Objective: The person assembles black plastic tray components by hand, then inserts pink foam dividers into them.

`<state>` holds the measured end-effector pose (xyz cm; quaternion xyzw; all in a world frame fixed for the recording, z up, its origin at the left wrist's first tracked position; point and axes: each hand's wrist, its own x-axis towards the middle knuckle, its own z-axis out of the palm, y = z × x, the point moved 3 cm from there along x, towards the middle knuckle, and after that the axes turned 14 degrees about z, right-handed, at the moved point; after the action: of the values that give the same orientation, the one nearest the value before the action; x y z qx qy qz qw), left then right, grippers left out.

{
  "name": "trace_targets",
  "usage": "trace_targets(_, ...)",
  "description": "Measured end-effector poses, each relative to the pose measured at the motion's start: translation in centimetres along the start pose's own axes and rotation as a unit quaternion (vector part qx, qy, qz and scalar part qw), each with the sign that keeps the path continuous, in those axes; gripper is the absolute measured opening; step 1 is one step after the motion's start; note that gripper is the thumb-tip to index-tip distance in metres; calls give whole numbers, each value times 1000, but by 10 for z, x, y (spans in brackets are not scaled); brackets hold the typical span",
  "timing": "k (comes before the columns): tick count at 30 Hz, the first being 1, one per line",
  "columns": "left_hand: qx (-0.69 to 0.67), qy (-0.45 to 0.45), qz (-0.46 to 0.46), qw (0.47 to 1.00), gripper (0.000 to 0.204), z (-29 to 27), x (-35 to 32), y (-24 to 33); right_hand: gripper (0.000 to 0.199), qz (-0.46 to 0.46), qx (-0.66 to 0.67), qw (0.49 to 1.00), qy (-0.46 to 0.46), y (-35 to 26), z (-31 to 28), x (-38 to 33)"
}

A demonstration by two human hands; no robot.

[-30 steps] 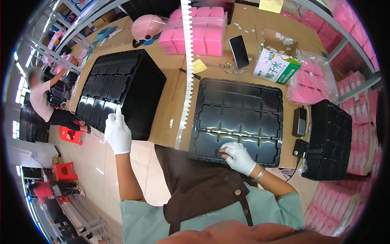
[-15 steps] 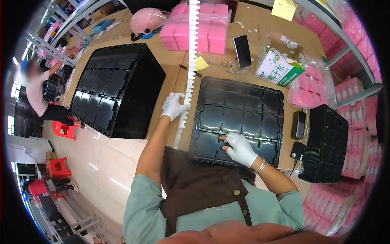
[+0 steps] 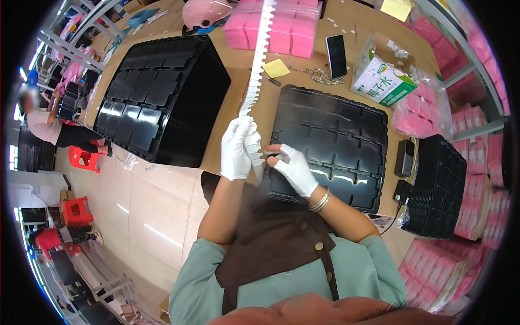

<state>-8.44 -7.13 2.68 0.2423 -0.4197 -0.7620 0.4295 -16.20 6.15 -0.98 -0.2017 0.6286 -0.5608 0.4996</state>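
A long white notched strip (image 3: pixel 259 59) hangs down from the top of the view over the cardboard-covered table (image 3: pixel 230 100). My left hand (image 3: pixel 235 150), in a white glove, is closed around the strip's lower part. My right hand (image 3: pixel 293 169), also gloved, pinches the strip's lower end with thumb and forefinger just beside the left hand. Under both hands lies a black compartment tray (image 3: pixel 336 143), its near edge partly hidden by my right hand. A tall stack of the same black trays (image 3: pixel 160 97) stands to the left.
Pink boxes (image 3: pixel 287 32) and a pink helmet (image 3: pixel 203 12) sit at the table's back, with a phone (image 3: pixel 336 49), a yellow note (image 3: pixel 277 68) and a white-green carton (image 3: pixel 379 76). Another black stack (image 3: pixel 439 184) stands right. A person (image 3: pixel 40 116) and red stools (image 3: pixel 84 158) are at left.
My left hand came from beside the left tray stack to the strip and closed on it. My right hand lifted off the black tray and pinched the strip's end.
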Motion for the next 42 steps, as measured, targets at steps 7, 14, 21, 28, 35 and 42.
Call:
trace_targets(7, -31, 83, 25, 996, 15, -5, -12, -6, 14, 24, 31, 998, 39, 4, 21, -2)
trace_targets(14, 6, 72, -104, 992, 18, -16, -21, -30, 7, -194, -160, 942, 224, 0, 7, -9)
trace_targets(21, 45, 70, -15, 996, 14, -53, -12, -38, 4, -233, -401, 833, 301, -67, -63, 73)
trace_targets(28, 130, 60, 14, 990, 15, -49, -27, -21, 17, -141, -650, 705, 245, -58, -104, 174)
trace_targets(35, 163, 39, 29, 985, 16, -39, -33, -13, 52, -76, -620, 710, 326, -85, -97, 147)
trace_targets(42, 169, 49, 67, 982, 18, -37, -38, -10, 19, 21, -155, 986, -55, -34, 7, 27)
